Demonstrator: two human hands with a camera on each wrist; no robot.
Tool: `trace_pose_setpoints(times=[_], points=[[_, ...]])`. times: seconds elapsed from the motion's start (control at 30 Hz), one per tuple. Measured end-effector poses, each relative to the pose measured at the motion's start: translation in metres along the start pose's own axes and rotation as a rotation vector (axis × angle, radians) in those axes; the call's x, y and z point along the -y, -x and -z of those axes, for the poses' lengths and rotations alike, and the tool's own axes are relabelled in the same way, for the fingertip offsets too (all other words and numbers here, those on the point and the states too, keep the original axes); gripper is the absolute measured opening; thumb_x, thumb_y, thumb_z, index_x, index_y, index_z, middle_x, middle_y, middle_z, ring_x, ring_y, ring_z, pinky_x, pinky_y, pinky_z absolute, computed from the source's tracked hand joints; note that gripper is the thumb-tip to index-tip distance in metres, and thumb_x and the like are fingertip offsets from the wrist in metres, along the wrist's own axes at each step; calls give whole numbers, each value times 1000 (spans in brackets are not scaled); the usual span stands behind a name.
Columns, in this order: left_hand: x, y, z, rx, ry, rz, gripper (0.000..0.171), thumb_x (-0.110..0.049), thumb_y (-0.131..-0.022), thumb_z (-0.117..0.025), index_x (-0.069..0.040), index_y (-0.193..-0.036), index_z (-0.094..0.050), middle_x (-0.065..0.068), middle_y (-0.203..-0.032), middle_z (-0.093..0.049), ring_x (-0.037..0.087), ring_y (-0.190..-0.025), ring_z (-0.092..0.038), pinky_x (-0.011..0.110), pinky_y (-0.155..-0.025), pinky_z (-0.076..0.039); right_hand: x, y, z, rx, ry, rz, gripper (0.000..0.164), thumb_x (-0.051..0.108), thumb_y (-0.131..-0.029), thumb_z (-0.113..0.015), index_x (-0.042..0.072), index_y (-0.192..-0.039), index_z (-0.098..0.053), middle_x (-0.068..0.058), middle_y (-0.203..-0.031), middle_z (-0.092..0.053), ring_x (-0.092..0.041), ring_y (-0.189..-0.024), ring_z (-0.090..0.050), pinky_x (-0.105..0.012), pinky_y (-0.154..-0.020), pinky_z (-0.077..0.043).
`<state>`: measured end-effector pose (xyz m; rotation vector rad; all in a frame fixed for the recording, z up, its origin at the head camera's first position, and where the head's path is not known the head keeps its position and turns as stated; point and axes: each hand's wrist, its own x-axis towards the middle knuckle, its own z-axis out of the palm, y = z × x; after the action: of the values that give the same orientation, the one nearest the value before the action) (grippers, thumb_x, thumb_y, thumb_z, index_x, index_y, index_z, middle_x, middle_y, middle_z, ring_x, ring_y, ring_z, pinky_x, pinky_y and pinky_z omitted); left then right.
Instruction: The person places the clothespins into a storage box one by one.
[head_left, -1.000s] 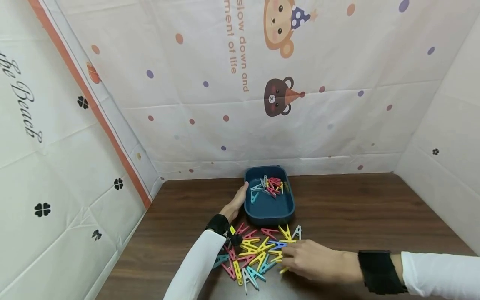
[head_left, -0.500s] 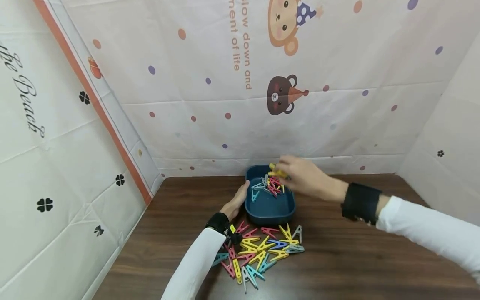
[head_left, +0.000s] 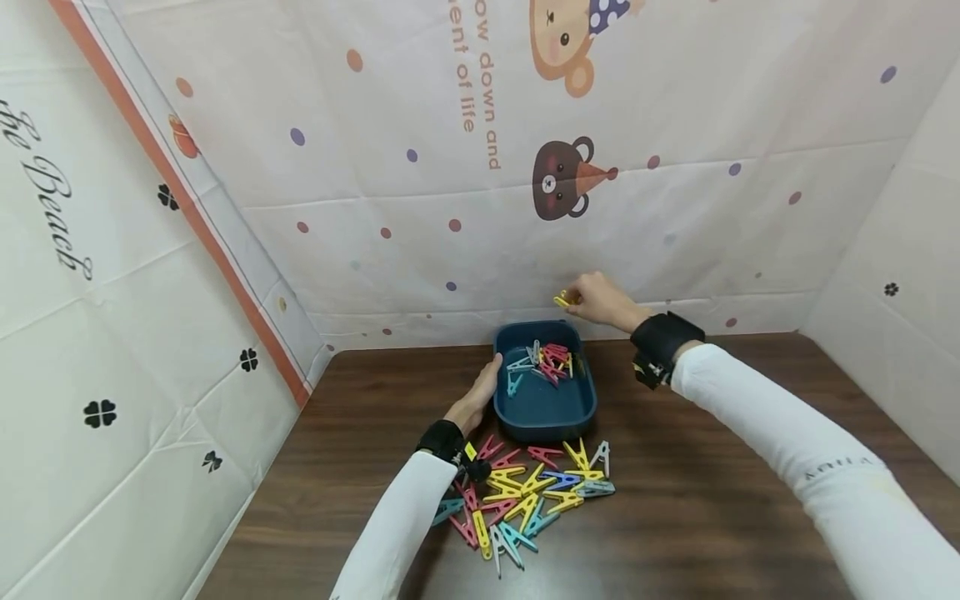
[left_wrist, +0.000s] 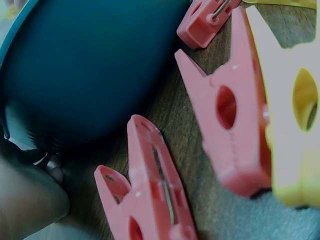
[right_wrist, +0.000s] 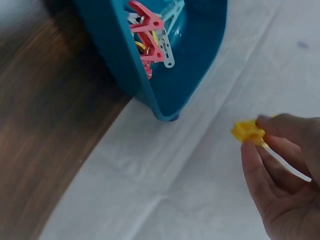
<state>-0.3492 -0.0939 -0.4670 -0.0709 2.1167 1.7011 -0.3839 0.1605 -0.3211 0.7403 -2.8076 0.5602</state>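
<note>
In the head view, a dark blue plastic bin (head_left: 543, 425) with several clothespins (head_left: 553, 363) in its far half stands at the back of the table. My left hand (head_left: 478, 394) holds its left side, thumb at the rim; most of the other fingers are hidden. Behind the bin's far right corner, above rim height, my right hand (head_left: 602, 300) pinches a yellow clothespin (head_left: 562, 300). The right wrist view shows this yellow clothespin (right_wrist: 248, 131) between thumb and fingertips, apart from the bin. Pink clothespins (left_wrist: 150, 185) lie beside the bin in the left wrist view.
Several loose clothespins (head_left: 525, 500) in pink, yellow, blue and grey lie piled on the brown wooden table (head_left: 675, 500) in front of the bin. A printed white cloth (head_left: 412, 250) hangs right behind the bin, and more cloth covers both sides.
My right hand has taken a yellow clothespin from the pile's right side, carried it up over the bin and then farther back. My left hand has stayed at the bin.
</note>
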Motion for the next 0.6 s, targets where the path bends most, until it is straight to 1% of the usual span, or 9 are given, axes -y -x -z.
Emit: trace_pose_setpoints(times=[0.1,0.17,0.23,0.33,0.4,0.5,0.53,0.6], points=[[-1,2,2,0,-7,3,83,-68,-104,-27,-16,-166,-11,12,-173,-6,35,-160,-3,62,-127,-5,-4,-11,-9,37,-30,-67,20,7,-91,-75,-9,-102,-76,-24,-98,-75,-31,-86,-70,-45,-80,-59],[-1,2,3,-1,-9,-1,83,-68,-104,-28,-16,-166,-11,13,-173,-6,36,-160,-4,62,-127,-5,-4,-18,-16,68,-22,-70,20,7,-91,-75,-9,-102,-76,-24,-98,-76,-31,-86,-70,-45,-81,-59],[-2,3,4,0,-8,-4,84,-69,-103,-28,-16,-166,-11,13,-173,-6,36,-160,-3,62,-127,-5,-2,-22,-23,111,7,-38,18,7,-91,-75,-8,-101,-77,-23,-97,-76,-31,-86,-70,-45,-82,-59],[-2,2,4,-3,-2,-9,84,-69,-103,-29,-17,-166,-11,13,-173,-5,36,-160,-2,63,-126,-4,1,-26,-32,183,57,31,15,6,-90,-75,-6,-97,-77,-20,-94,-76,-30,-85,-70,-44,-81,-59],[-1,2,3,-2,4,-11,83,-68,-103,-29,-16,-166,-12,13,-173,-5,36,-160,-3,63,-126,-4,1,-26,-38,252,70,59,12,6,-90,-75,-5,-94,-77,-18,-91,-75,-28,-82,-68,-41,-77,-59],[1,1,2,0,11,-6,82,-67,-104,-29,-15,-166,-13,13,-173,-7,37,-159,-5,64,-126,-4,-3,-21,-45,353,80,34,9,8,-91,-75,-1,-91,-78,-10,-85,-72,-20,-76,-62,-33,-69,-55],[2,1,1,-1,12,-3,82,-67,-104,-30,-15,-165,-13,13,-173,-8,36,-159,-6,64,-126,-5,-4,-19,-47,385,89,28,10,8,-92,-74,-1,-88,-78,-8,-80,-69,-17,-71,-57,-30,-66,-51],[3,1,1,-7,15,-1,83,-68,-103,-30,-16,-165,-14,13,-173,-9,36,-159,-7,64,-126,-5,-7,-15,-52,419,106,24,12,7,-93,-73,1,-84,-77,-1,-73,-62,-13,-66,-50,-26,-61,-44]])
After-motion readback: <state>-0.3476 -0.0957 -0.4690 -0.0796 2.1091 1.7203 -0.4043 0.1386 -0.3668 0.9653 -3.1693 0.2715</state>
